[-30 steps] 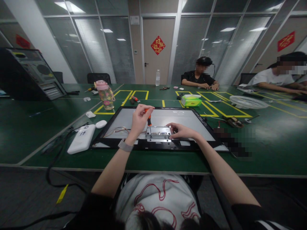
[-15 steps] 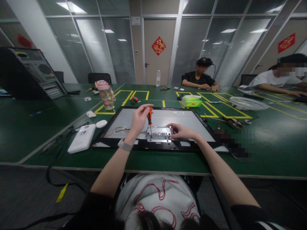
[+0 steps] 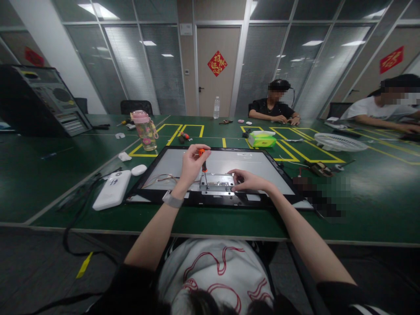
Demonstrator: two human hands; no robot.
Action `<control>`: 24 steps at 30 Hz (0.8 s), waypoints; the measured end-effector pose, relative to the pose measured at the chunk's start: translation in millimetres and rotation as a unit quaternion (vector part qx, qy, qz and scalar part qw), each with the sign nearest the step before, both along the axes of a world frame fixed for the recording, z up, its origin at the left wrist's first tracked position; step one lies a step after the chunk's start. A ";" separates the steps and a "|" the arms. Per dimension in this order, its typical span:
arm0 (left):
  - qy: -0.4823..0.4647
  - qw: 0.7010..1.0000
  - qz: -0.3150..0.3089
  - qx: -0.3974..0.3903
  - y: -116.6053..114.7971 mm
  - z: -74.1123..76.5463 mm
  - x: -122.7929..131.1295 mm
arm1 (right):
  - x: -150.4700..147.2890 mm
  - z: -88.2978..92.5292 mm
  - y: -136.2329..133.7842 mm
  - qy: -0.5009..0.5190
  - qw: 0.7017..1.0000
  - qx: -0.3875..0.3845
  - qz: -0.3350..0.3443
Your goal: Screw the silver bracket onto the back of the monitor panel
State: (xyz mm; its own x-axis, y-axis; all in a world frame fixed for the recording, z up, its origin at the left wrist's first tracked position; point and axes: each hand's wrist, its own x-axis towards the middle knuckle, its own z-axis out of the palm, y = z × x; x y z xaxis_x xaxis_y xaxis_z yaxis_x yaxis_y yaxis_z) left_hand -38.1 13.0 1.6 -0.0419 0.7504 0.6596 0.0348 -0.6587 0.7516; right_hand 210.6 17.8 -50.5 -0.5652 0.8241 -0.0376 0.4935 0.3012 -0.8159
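Observation:
A flat display panel with a black frame lies on the green table, its grey side up. A silver metal bracket sits on its near edge. My left hand is closed on the handle of an orange and black screwdriver, held nearly upright. The screwdriver's tip reaches the bracket's left end; the exact spot is too small to make out. Gripping the bracket's right end is my right hand, thumb low and fingers above. Thin wires run across the panel left of the bracket.
To the left are a white power bank, a white oval case and a pink-lidded bottle. A green packet lies behind the panel. A computer case stands far left. Two people sit across on the right.
The fingers of my left hand have shifted around the top of the screwdriver handle, which shows more orange at its end. My right hand stays in place on the bracket.

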 end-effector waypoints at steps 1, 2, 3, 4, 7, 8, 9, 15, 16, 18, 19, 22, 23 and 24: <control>0.004 1.000 0.026 0.009 0.4 -0.4 -0.5 | 0.0 -0.1 -0.1 0.001 1.000 -0.001 0.000; 0.007 0.999 0.038 0.014 0.8 -0.6 -1.0 | -0.1 -0.1 -0.2 0.003 1.000 -0.002 0.001; 0.004 0.999 0.036 0.014 1.2 -0.7 -1.3 | -0.3 0.0 -0.3 0.005 1.000 -0.004 0.002; -0.003 1.000 0.022 0.008 1.5 -0.7 -1.4 | -0.5 0.1 -0.6 0.006 1.000 -0.006 0.003; -0.033 0.998 -0.049 -0.027 1.4 -0.3 -0.1 | -1.4 1.4 -1.8 0.003 1.000 -0.006 0.000; -0.038 0.997 -0.061 -0.034 0.9 -0.1 0.6 | -1.8 2.1 -2.3 0.000 1.000 -0.003 -0.002; -0.037 0.997 -0.063 -0.035 0.2 0.1 1.4 | -2.1 2.7 -2.7 -0.003 1.000 -0.001 -0.004; 0.019 0.999 0.027 0.017 -4.0 1.8 2.2 | -2.7 4.4 -3.6 0.001 1.000 -0.004 -0.003; 0.022 0.999 0.033 0.021 -3.8 1.9 1.7 | -2.6 4.1 -3.5 0.003 1.000 -0.005 -0.002; 0.013 1.000 0.020 0.018 -2.8 2.1 1.1 | -2.3 3.4 -3.0 0.004 1.000 -0.004 -0.003; 0.004 1.000 0.004 0.012 -2.2 2.1 0.9 | -2.2 3.1 -2.8 0.003 1.000 -0.004 -0.004; -0.020 0.999 -0.029 -0.007 -2.0 2.6 1.2 | -2.1 3.1 -2.9 0.002 1.000 0.000 -0.005; -0.022 0.999 -0.031 -0.009 -2.6 2.9 1.5 | -2.1 3.5 -3.2 0.001 1.000 0.001 -0.005; -0.019 0.999 -0.030 -0.009 -3.5 3.3 1.7 | -2.2 4.1 -3.6 -0.001 1.000 0.001 -0.005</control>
